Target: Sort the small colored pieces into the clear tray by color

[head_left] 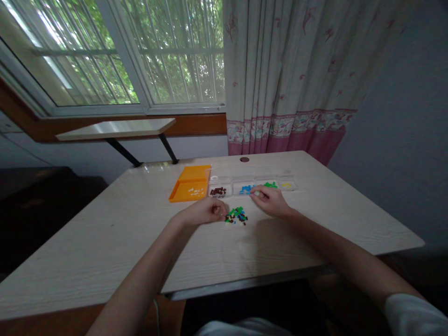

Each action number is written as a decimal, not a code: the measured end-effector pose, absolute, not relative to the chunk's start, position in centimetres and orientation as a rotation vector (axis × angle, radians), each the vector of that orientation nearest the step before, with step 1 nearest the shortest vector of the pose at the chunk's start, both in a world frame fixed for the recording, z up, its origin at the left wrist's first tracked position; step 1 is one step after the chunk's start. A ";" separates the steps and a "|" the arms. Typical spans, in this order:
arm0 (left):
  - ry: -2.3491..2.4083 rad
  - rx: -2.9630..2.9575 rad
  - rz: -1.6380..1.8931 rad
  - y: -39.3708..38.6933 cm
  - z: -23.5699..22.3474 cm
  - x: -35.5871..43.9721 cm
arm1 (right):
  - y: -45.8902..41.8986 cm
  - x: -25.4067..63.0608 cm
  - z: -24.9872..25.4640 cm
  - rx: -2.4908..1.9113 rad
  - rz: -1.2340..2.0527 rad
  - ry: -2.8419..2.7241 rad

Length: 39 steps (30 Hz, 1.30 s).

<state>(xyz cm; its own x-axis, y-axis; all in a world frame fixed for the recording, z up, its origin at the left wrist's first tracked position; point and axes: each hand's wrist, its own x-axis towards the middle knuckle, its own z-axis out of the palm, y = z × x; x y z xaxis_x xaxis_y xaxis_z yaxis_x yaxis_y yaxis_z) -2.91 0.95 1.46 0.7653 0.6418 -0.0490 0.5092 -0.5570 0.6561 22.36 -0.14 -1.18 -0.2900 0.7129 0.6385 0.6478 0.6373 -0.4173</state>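
Observation:
A mixed pile of small green, brown, blue and pale pieces (238,215) lies on the table. At its left edge is my left hand (206,210), fingers curled closed; whatever they hold is too small to see. My right hand (271,200) is pinched at the front of the clear trays, beside the blue pieces (246,189); its fingertips hide anything between them. Brown pieces (217,191) fill part of the compartment left of the blue ones. Green pieces (270,185) and a few yellow pieces (286,185) sit in compartments farther right.
An orange tray (192,173) with white pieces (196,191) in its front part stands left of the clear trays. The pale wooden table (115,242) carries a raised shelf (119,128) at the back left. A curtain (276,93) hangs behind the table.

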 end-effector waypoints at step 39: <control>0.843 2.358 0.194 1.0 0.7 -2.6 | 1.4 22.5 -1.8 -1.456 0.158 -2.002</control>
